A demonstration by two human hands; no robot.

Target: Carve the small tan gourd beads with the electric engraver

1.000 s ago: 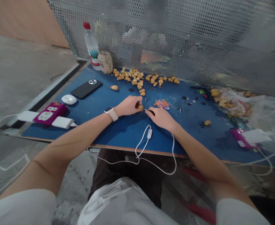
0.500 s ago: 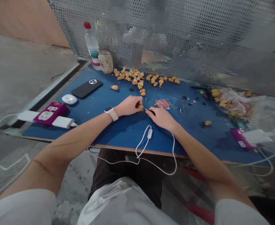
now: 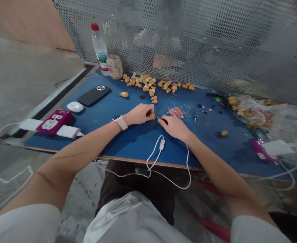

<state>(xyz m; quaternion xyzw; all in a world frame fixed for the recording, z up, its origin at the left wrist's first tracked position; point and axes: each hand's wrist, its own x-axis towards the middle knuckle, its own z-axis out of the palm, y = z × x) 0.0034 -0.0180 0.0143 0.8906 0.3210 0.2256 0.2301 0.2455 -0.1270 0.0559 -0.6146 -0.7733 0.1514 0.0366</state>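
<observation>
Above the blue table (image 3: pixel 128 143), with the left hand (image 3: pixel 142 113) pinched around a small tan gourd (image 3: pixel 152 115) and the right hand (image 3: pixel 174 126) clamped on a thin tool (image 3: pixel 157 117) directed at it; beyond, with orange and purple scraps (image 3: pixel 175 112) nearby and more gourds (image 3: pixel 145 80) along the perforated panel (image 3: pixel 214 60)

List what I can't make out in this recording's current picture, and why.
All in the head view:
- Small tan piece: largely hidden by the left grip.
- Thin tool: its handle is hidden by the right grip; its tip is too small to tell whether it enters the piece.
- Plastic bag: cut off by the right edge; folds blur its contents.
- Things behind the perforated panel: broken up by its mesh.
</observation>
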